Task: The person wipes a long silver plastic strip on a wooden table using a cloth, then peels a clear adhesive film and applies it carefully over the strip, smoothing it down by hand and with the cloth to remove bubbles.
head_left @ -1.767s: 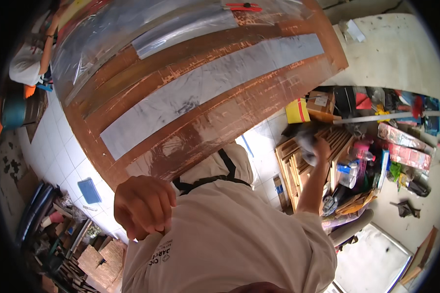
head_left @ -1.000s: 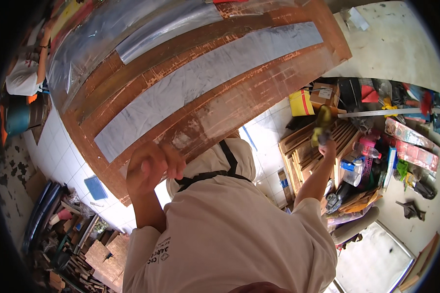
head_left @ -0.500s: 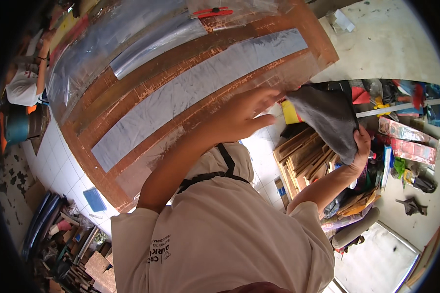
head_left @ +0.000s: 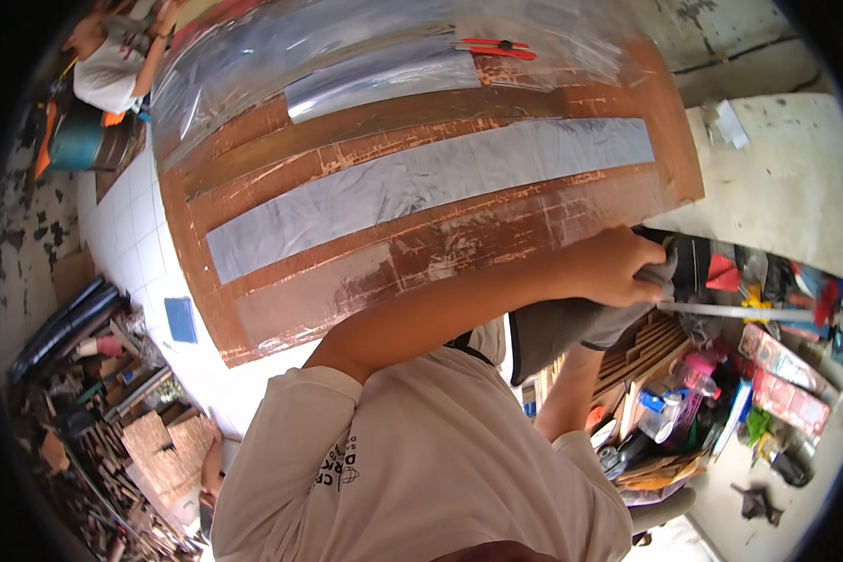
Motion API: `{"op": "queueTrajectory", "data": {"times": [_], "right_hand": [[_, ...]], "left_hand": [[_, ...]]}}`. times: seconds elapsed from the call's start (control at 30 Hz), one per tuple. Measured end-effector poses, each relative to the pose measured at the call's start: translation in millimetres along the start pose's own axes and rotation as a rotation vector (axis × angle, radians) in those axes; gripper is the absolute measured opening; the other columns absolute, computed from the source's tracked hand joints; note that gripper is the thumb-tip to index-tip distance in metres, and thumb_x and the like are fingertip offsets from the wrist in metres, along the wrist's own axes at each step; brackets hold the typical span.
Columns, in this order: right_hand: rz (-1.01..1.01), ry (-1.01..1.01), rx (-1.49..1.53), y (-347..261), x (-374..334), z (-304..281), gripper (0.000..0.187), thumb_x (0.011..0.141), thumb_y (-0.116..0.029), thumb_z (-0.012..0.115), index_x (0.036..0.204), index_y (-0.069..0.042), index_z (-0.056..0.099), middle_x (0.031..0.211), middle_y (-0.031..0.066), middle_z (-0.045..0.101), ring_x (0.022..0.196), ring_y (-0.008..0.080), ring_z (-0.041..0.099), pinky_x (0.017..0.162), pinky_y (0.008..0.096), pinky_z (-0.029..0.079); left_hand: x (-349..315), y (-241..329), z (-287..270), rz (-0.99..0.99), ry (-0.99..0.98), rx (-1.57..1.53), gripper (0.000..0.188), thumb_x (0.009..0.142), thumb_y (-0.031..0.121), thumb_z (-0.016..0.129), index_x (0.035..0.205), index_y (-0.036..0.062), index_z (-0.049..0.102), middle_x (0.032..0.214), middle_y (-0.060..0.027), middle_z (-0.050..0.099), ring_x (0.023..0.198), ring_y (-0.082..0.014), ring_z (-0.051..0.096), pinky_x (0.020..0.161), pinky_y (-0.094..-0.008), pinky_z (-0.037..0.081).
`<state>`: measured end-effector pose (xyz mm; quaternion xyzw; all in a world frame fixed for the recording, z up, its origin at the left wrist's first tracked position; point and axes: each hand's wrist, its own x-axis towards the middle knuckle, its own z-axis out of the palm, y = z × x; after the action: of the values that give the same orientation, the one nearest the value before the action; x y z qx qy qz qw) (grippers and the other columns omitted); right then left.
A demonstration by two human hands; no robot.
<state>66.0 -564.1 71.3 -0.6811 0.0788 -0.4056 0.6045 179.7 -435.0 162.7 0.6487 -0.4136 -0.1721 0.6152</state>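
By scuffed brn tbl, L hand grips dk-grey cloth.

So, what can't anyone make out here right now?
All in the head view:
Right hand: covered by the grey cloth; whether inside or behind it, I can't tell.
Left hand: some fingertips hidden by the cloth or the hand itself.
Table: far side cut off by the picture's top edge.
Scrap pile: many pieces too small and blurred to identify.

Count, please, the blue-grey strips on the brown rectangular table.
2: a long matte blue-grey strip in front, a shorter shiny blue-grey strip beyond it; clear plastic film may hide more.
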Motion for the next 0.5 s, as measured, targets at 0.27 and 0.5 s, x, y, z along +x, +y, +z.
{"op": "queueTrajectory", "data": {"times": [0.27, 0.5], "right_hand": [[0.387, -0.486, 0.288, 53.4, 19.5, 64.0, 0.051, 0.098, -0.034, 0.047, 0.139, -0.008, 0.032, 0.135, 0.0148, 0.045, 0.116, 0.0276, 0.052, 0.097, 0.0413, 0.043], [0.672, -0.938, 0.412, 83.4, 22.8, 126.9, 0.051, 0.100, -0.036, 0.044, 0.141, -0.009, 0.032, 0.138, 0.0122, 0.044, 0.121, 0.0260, 0.048, 0.104, 0.0408, 0.036]], "left_hand": [[-71.4, -18.1, -99.3, -0.001, 0.773, 0.340, 0.041, 0.079, 0.026, 0.075, 0.110, 0.0017, 0.063, 0.101, -0.0208, 0.065, 0.097, -0.0363, 0.062, 0.085, -0.0420, 0.048], [-319.3, -48.8, -165.1, -0.626, 1.539, 0.863, 0.033, 0.082, 0.006, 0.068, 0.113, -0.0010, 0.061, 0.112, -0.0201, 0.060, 0.107, -0.0378, 0.055, 0.094, -0.0431, 0.044]]}}
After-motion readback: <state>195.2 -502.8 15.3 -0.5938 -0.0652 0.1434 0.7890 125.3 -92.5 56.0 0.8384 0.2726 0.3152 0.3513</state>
